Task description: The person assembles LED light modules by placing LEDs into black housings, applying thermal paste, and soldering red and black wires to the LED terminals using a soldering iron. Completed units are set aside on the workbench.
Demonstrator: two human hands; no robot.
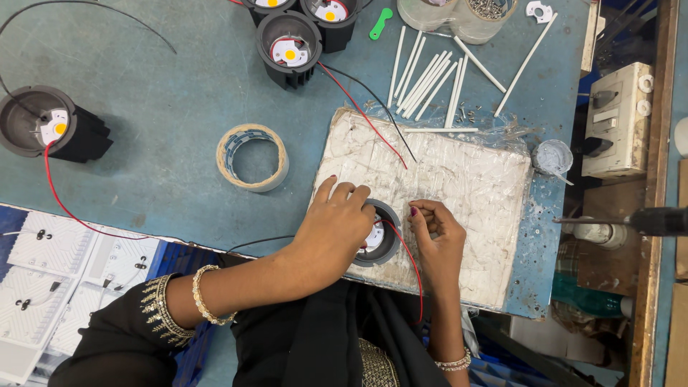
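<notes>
Both hands work one lamp housing: left hand grips it, right hand fingers pinch its red wire

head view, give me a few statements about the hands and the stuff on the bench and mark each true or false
1. The left hand rests over a round black lamp housing on the white wrapped pad. True.
2. The right hand holds the roll of tape. False: the roll lies alone on the blue bench, left of the pad; the right hand pinches something small beside the housing.
3. White tubes lie loose beyond the pad. True.
4. The housing at the far left has no wires. False: a red wire and a black one run from it.
5. A green plastic tool lies near the top edge. True.
</notes>
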